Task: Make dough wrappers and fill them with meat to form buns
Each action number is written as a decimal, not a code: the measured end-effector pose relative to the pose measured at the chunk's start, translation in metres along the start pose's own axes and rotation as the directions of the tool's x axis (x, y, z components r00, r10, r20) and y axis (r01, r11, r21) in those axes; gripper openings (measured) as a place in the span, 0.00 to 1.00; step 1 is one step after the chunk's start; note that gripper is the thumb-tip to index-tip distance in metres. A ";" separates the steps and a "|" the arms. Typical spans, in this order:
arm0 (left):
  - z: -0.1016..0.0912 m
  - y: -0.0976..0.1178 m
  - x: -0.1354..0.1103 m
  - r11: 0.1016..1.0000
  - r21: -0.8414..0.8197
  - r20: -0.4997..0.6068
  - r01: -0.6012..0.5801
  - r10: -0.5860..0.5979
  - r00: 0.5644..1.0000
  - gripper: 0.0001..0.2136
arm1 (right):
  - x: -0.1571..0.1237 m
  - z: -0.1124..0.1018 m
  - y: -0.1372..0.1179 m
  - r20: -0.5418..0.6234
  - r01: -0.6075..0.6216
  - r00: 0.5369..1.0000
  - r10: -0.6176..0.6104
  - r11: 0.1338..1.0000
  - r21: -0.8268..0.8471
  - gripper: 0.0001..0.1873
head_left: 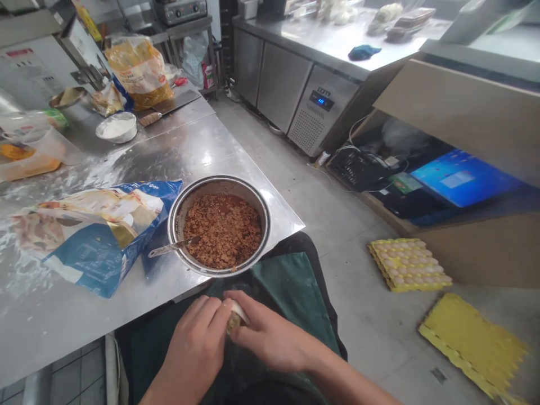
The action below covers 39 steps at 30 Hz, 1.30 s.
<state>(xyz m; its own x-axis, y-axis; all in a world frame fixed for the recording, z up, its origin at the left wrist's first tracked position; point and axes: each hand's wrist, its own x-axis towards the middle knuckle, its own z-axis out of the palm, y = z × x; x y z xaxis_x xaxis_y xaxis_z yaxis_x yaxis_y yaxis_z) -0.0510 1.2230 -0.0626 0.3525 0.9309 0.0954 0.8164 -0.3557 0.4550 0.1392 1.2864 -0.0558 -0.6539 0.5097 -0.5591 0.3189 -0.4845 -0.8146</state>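
Both my hands meet over my lap, below the table's edge. My left hand [196, 343] and my right hand [270, 334] pinch a small dumpling [234, 319], a white wrapper with brown filling showing. Just beyond them a metal bowl [177, 211] of brown minced filling [223, 229] sits at the corner of the steel table [198, 146], with a spoon [171, 247] resting in it. A blue bag of wrappers [97, 230] lies left of the bowl.
A white bowl of flour [117, 126], a yellow bag [141, 70] and plastic tubs [29, 154] stand farther back. On the floor to the right lie a tray of eggs [408, 264] and an empty yellow tray [472, 340]. A steel counter [295, 73] and a lit screen [464, 177] stand beyond.
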 end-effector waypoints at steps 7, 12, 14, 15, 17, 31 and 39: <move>-0.006 -0.002 0.003 0.999 -0.015 -0.100 0.044 -0.045 0.994 0.18 | 0.001 0.005 0.001 0.034 0.081 0.994 -0.101 0.922 0.378 0.19; -0.004 0.004 0.004 0.997 -0.048 -0.137 0.059 -0.065 0.988 0.08 | 0.003 0.014 0.006 -0.024 0.065 0.998 -0.060 0.945 0.320 0.18; -0.003 0.004 0.004 0.999 -0.011 -0.082 0.048 -0.048 0.995 0.14 | 0.002 0.013 0.005 -0.050 0.089 0.995 -0.081 0.977 0.193 0.16; -0.002 0.004 0.004 0.999 0.006 -0.053 0.040 -0.039 0.998 0.17 | 0.001 0.012 0.004 -0.052 0.095 0.995 -0.089 0.987 0.129 0.16; -0.002 0.005 0.004 0.999 0.015 -0.027 0.032 -0.032 0.999 0.17 | 0.000 0.011 0.004 -0.036 0.085 0.996 -0.082 0.994 0.074 0.16; 0.000 0.008 0.003 1.000 0.000 -0.058 -0.004 0.004 0.998 0.06 | 0.001 0.004 0.003 -0.021 0.069 0.997 -0.071 0.994 -0.087 0.12; -0.002 0.004 0.003 1.000 0.005 -0.011 0.004 -0.004 1.000 0.07 | 0.004 -0.001 -0.002 -0.015 0.020 1.000 -0.020 1.000 -0.003 0.13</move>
<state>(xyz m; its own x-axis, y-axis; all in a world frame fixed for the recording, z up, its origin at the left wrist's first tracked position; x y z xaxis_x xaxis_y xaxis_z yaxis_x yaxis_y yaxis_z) -0.0470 1.2245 -0.0587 0.3441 0.9332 0.1034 0.8200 -0.3523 0.4511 0.1367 1.2896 -0.0566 -0.6497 0.5300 -0.5450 0.3080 -0.4719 -0.8261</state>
